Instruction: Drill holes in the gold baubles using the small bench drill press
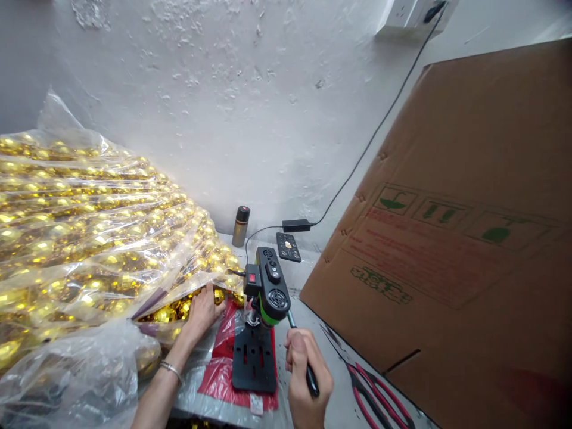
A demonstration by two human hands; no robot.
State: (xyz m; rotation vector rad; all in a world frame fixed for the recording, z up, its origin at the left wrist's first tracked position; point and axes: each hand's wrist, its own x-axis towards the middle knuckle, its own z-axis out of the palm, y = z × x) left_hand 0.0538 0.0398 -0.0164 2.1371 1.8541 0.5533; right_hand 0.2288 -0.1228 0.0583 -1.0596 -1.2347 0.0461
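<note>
R hand (308,363) closed round black lever handle (313,383), mini drill press (273,286) just L of that grip; L hand (204,311) half-curled at gold balls (165,314), can't tell if holding any. Best: work lever smoothly, L fingers clear of chuck (252,320).

Capped bottle (240,227) and cardboard box (451,226)

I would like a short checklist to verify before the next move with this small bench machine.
1. Right hand on the black handle: ok, fingers closed around it.
2. Left hand off the base plate: ok, it is at the gold balls.
3. Plug in the wall socket: ok.
4. Scissors off the base plate: ok, they lie to its right.
5. Base plate on bare surface: not ok, red plastic lies under it.
6. Machine switched on: cannot tell.
</note>
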